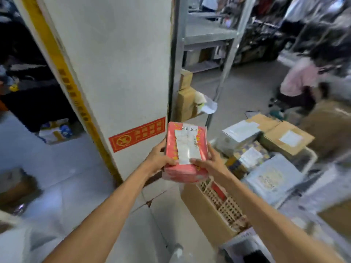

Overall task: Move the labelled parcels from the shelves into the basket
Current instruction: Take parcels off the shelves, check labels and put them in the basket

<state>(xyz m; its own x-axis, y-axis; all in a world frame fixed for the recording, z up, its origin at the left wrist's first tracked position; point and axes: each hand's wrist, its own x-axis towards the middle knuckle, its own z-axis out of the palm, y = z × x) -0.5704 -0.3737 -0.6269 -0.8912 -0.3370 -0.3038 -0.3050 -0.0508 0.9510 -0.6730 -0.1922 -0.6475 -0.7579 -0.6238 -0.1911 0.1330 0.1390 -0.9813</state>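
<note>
A red parcel [171, 147] wrapped in clear plastic, with a white shipping label on top, is held in front of me at mid-frame. My left hand [158, 160] grips its left side and my right hand [208, 161] grips its right side, thumbs on top. Just below and to the right is a beige lattice basket [222, 204] filled with parcels: grey mailers [271, 177], a cardboard box [286, 137] and a patterned pack [248, 155]. A metal shelf unit [212, 38] stands behind, with small cardboard boxes [185, 103] on a lower shelf.
A white pillar [114, 63] with a yellow strip and a red sign rises straight ahead. A brown carton [205, 211] leans against the basket. A person in a pink top [300, 78] crouches at the far right. Boxes lie on the floor at left.
</note>
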